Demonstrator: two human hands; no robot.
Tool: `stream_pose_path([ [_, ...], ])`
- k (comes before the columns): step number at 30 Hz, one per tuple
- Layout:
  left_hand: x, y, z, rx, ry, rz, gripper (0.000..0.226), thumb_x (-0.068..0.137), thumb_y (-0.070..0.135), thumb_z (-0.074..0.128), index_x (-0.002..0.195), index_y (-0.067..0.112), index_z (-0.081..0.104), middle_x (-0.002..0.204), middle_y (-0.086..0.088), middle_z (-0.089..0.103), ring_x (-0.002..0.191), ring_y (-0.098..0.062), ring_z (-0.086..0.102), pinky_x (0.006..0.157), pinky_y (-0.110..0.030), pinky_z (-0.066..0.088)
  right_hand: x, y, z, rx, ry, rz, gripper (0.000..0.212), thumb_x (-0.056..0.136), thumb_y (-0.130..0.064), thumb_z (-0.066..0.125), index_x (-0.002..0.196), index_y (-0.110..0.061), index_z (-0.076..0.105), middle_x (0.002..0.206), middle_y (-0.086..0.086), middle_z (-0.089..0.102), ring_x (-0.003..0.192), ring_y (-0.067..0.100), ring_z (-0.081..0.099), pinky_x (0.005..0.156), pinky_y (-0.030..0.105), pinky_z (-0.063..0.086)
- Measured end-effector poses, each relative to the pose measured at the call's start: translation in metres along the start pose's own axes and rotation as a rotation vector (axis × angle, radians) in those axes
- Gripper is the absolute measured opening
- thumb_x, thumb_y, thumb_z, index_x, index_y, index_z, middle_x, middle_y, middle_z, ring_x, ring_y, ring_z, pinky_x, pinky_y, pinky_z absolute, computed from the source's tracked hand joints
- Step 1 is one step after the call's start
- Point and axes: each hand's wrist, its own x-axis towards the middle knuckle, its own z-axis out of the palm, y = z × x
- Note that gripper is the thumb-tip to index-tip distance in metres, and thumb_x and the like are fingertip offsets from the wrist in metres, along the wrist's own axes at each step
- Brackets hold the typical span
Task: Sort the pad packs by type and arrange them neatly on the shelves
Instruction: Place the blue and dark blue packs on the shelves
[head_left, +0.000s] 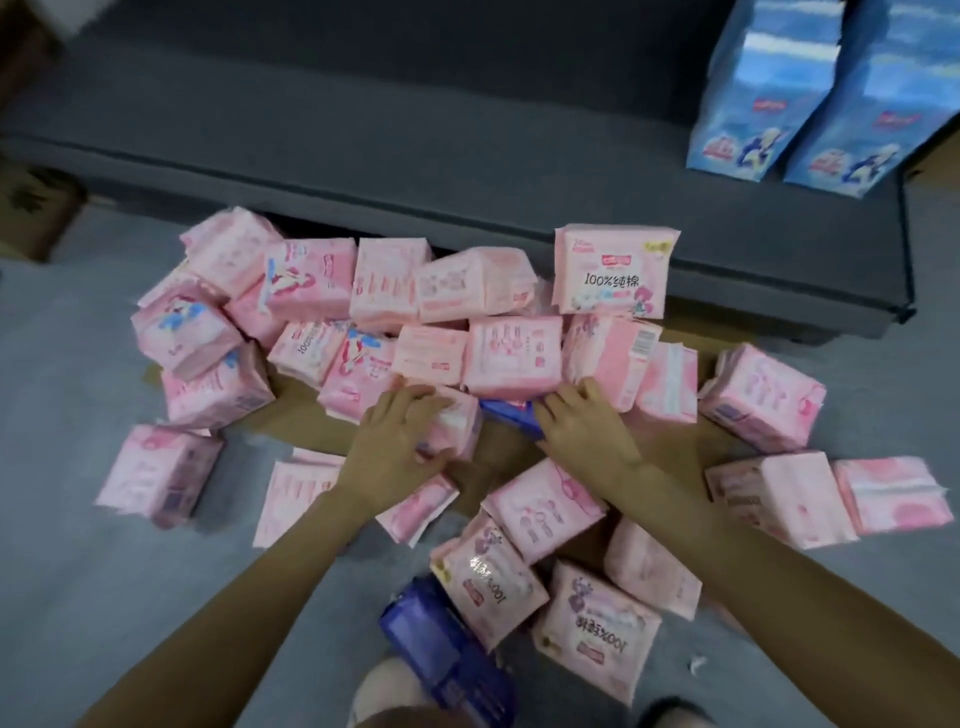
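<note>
reaching into the heap of soft pink plastic pad packs (511, 358) on the floor, i have my left hand (397, 441) closed round one small pink pack (454, 423). my right hand (582, 423) lies flat, fingers spread, gripping nothing, touching the dark blue pack (511, 413) wedged just left of it, long axis running left-right; the right is nearer. the grey shelf (415, 156) lies beyond.

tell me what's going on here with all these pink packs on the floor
A person is kneeling over a heap of pink pad packs spread on the floor in front of a dark grey shelf. The left hand rests on one pink pack; the right hand reaches toward a dark blue pack half buried in the pile. Only two light blue packs stand on the shelf so far.
</note>
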Motion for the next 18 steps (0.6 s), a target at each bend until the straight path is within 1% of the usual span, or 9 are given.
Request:
stream_pose_path([
  [3, -0.012, 0.007, 0.004, 0.032, 0.16, 0.06, 0.051, 0.079, 0.045, 0.057, 0.122, 0.018, 0.056, 0.124, -0.01, 0.056, 0.122, -0.033, 0.046, 0.098, -0.043, 0.038, 0.009, -0.008, 0.007, -0.026, -0.05, 0.092, 0.051, 0.058, -0.049, 0.081, 0.089, -0.01, 0.067, 0.083, 0.008, 0.064, 0.079, 0.026, 0.056, 0.076, 0.039, 0.03],
  [5, -0.029, 0.015, 0.003, 0.059, 0.268, 0.191, 0.038, 0.081, 0.04, 0.059, 0.11, 0.016, 0.064, 0.114, -0.007, 0.061, 0.112, -0.026, 0.049, 0.091, -0.036, 0.035, 0.015, -0.017, 0.009, -0.043, -0.086, 0.157, 0.05, 0.057, -0.047, 0.081, 0.09, -0.012, 0.066, 0.085, 0.008, 0.064, 0.08, 0.025, 0.056, 0.079, 0.039, 0.028],
  [6, -0.038, 0.018, 0.004, 0.056, 0.274, 0.279, 0.032, 0.082, 0.039, 0.06, 0.105, 0.017, 0.065, 0.109, -0.004, 0.062, 0.107, -0.023, 0.05, 0.088, -0.033, 0.035, 0.018, -0.02, 0.009, -0.061, -0.103, 0.184, 0.046, 0.058, -0.043, 0.081, 0.09, -0.014, 0.065, 0.085, 0.007, 0.064, 0.08, 0.025, 0.056, 0.08, 0.038, 0.028],
  [7, -0.049, 0.018, 0.006, 0.038, 0.225, 0.365, 0.03, 0.082, 0.04, 0.062, 0.102, 0.019, 0.065, 0.107, -0.001, 0.063, 0.104, -0.02, 0.051, 0.086, -0.031, 0.035, 0.021, -0.021, 0.009, -0.086, -0.116, 0.2, 0.04, 0.059, -0.038, 0.08, 0.088, -0.016, 0.064, 0.084, 0.006, 0.064, 0.079, 0.024, 0.057, 0.08, 0.037, 0.028],
  [8, -0.06, 0.016, 0.009, 0.018, 0.128, 0.436, 0.032, 0.081, 0.045, 0.063, 0.102, 0.021, 0.065, 0.106, 0.001, 0.063, 0.103, -0.017, 0.05, 0.086, -0.029, 0.036, 0.023, -0.022, 0.008, -0.117, -0.14, 0.208, 0.034, 0.059, -0.033, 0.08, 0.085, -0.017, 0.064, 0.082, 0.005, 0.064, 0.077, 0.023, 0.057, 0.079, 0.036, 0.028],
  [10, -0.082, 0.005, 0.018, 0.033, -0.101, 0.541, 0.045, 0.077, 0.059, 0.061, 0.105, 0.024, 0.064, 0.108, 0.004, 0.062, 0.104, -0.013, 0.047, 0.087, -0.027, 0.034, 0.025, -0.019, 0.005, -0.173, -0.185, 0.197, 0.026, 0.058, -0.025, 0.079, 0.077, -0.016, 0.063, 0.075, 0.006, 0.064, 0.073, 0.024, 0.057, 0.076, 0.035, 0.028],
  [12, -0.1, -0.007, 0.026, 0.069, -0.269, 0.599, 0.056, 0.072, 0.069, 0.058, 0.108, 0.027, 0.061, 0.111, 0.006, 0.06, 0.106, -0.013, 0.046, 0.091, -0.026, 0.03, 0.025, -0.013, 0.003, -0.163, -0.134, 0.151, 0.021, 0.054, -0.015, 0.08, 0.068, -0.012, 0.065, 0.066, 0.008, 0.064, 0.068, 0.026, 0.057, 0.073, 0.036, 0.027],
  [16, -0.115, -0.018, 0.03, 0.061, -0.432, 0.614, 0.072, 0.066, 0.076, 0.06, 0.121, 0.03, 0.054, 0.121, 0.007, 0.056, 0.115, -0.014, 0.044, 0.1, -0.029, 0.026, 0.015, 0.0, -0.01, -0.069, 0.007, 0.141, 0.015, 0.05, -0.002, 0.078, 0.059, -0.005, 0.066, 0.055, 0.009, 0.06, 0.064, 0.027, 0.056, 0.07, 0.038, 0.025],
  [18, -0.12, -0.019, 0.032, 0.09, -0.43, 0.629, 0.069, 0.064, 0.063, 0.07, 0.122, 0.029, 0.053, 0.121, 0.006, 0.058, 0.113, -0.014, 0.05, 0.097, -0.029, 0.028, 0.006, -0.002, -0.022, 0.0, 0.029, 0.176, 0.009, 0.057, -0.001, 0.071, 0.064, -0.007, 0.068, 0.058, 0.007, 0.06, 0.073, 0.029, 0.054, 0.071, 0.036, 0.024],
])
